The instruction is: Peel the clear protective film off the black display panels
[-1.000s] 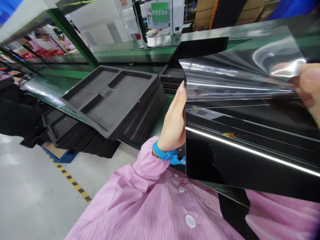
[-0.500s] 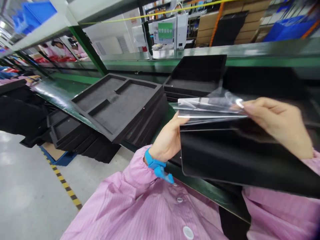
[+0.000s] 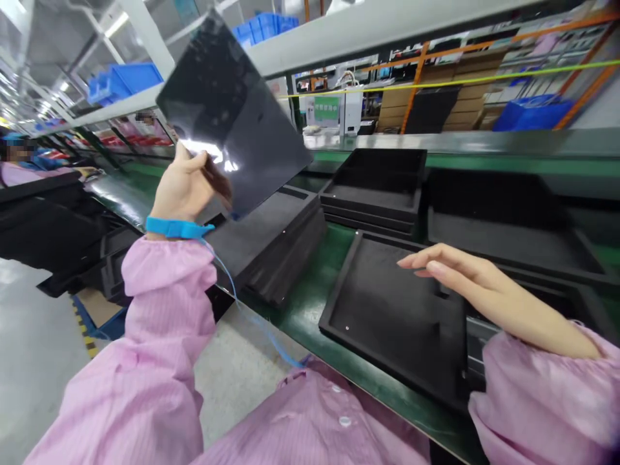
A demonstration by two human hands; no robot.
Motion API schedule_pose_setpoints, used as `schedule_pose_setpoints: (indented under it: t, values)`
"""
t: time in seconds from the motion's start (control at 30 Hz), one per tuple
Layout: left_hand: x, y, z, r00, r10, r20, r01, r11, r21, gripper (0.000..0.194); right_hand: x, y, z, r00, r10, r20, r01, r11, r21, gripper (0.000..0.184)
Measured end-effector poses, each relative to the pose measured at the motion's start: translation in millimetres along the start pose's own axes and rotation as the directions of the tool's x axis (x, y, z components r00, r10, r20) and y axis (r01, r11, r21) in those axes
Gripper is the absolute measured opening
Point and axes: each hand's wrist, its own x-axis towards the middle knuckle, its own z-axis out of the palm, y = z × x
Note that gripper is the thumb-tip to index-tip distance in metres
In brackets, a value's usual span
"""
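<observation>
My left hand (image 3: pixel 184 184) is closed on the lower left edge of a glossy dark flat panel (image 3: pixel 242 116). The panel is raised and tilted, catching a bright reflection, above a stack of black foam trays (image 3: pixel 285 258). A blue wrist strap (image 3: pixel 177 228) with a thin cord circles my left wrist. My right hand (image 3: pixel 465 278) is open with fingers stretched out, holding nothing visible. It hovers over a shallow black tray (image 3: pixel 387 310) on the green bench; whether it touches the tray is unclear.
More black trays (image 3: pixel 378 187) stand at the back of the green bench (image 3: pixel 310 303), with others at the right. A grey-white shelf beam (image 3: pixel 368 32) runs overhead, carrying blue bins (image 3: pixel 266 27). Black trays are piled at the far left. A co-worker (image 3: pixel 22 161) is further along.
The panel has gone from in front of me up and left in my left hand. My right hand has let go, and the clear film it pinched is out of sight.
</observation>
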Motion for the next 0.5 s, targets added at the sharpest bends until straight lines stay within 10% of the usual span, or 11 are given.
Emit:
schedule_pose_setpoints:
  t: [0.1,0.3,0.5]
  values:
    - [32.9,-13.5,-28.7,0.997,0.051,-0.063,-0.037,0.978,0.206,0.039,-2.1,2.7,1.4,1.000,0.003,0.018,-0.003,0.999,-0.033,0.042]
    - [41.6,-63.4,-80.4,0.945,-0.301,-0.126,0.321,0.792,0.520,0.042,-2.1,14.9,-1.7,1.000,0.001,0.013,-0.001,0.999,-0.041,0.042]
    - [43.0,-86.3,-71.1,0.892,-0.451,0.020,0.323,0.668,0.670,0.051,5.7,9.4,-1.0,0.998,-0.013,-0.069,0.011,0.999,-0.034,0.041]
